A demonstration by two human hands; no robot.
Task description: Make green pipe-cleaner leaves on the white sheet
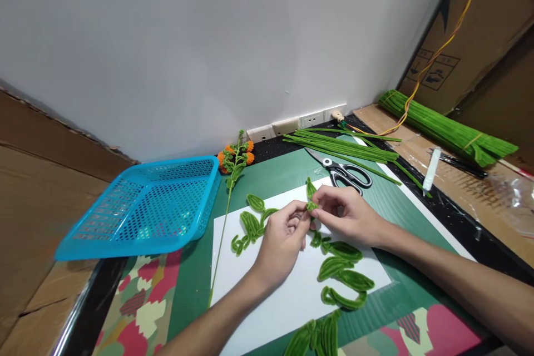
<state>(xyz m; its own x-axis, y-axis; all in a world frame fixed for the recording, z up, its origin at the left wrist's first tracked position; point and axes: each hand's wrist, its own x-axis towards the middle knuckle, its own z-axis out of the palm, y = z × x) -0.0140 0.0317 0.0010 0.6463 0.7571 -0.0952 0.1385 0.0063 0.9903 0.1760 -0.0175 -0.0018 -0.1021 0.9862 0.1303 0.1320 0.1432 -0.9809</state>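
Observation:
Both hands meet above a white sheet (250,300), their fingertips pinching a green pipe-cleaner leaf (311,186) whose tip points up. My left hand (281,245) holds it from the left, low down, with the fingers curled. From the right, my right hand (348,214) grips it between thumb and forefinger. The part between the fingertips is mostly hidden. Finished-looking pipe-cleaner leaves lie around: a cluster (251,224) left of my left hand, and several leaves (348,278) below my right hand. More leaves (311,339) sit at the lower edge of the view.
A blue plastic basket (208,178) stands at left, beside an orange-flowered pipe-cleaner stem (227,206). Black-handled scissors (344,171) and loose green pipe cleaners (342,147) lie behind my hands. Farther right are a pipe-cleaner bundle (446,128), a white tube (431,171) and a yellow-orange cord (444,47).

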